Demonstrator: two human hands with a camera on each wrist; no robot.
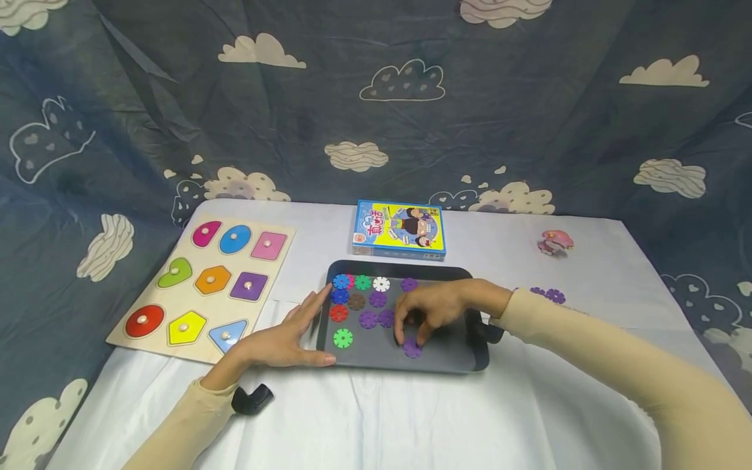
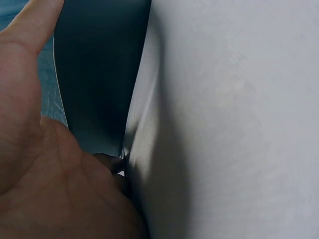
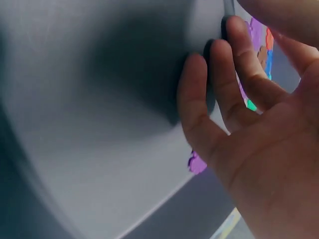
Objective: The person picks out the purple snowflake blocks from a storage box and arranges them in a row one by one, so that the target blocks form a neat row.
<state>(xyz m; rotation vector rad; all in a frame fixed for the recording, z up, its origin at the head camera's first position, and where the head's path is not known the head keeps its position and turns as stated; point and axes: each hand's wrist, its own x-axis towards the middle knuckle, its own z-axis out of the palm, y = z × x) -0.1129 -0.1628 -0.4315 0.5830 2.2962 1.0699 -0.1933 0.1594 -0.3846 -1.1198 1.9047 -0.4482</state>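
Note:
A dark grey baking tray (image 1: 376,359) lies on the table, with several notched plastic snowflake discs in it. My right hand (image 1: 431,307) reaches into it with bent fingers, thumb and forefinger at the edges of a purple snowflake disc (image 1: 412,348) low in the tray. In the right wrist view, the other fingers of the right hand (image 3: 269,134) come down to the tray floor (image 3: 114,164). My left hand (image 1: 288,343) rests against the tray's left side, fingers extended and thumb along the front rim. The left wrist view shows the left palm (image 2: 65,184) beside the tray wall (image 2: 102,74).
Blue, green, white, brown, red and purple discs sit mostly in the tray's left half, including a green disc (image 1: 343,338). A wooden shape puzzle (image 1: 194,300) lies left. Behind the tray is a boxed game (image 1: 399,230). A pink figurine (image 1: 555,242) and purple discs (image 1: 555,296) are right.

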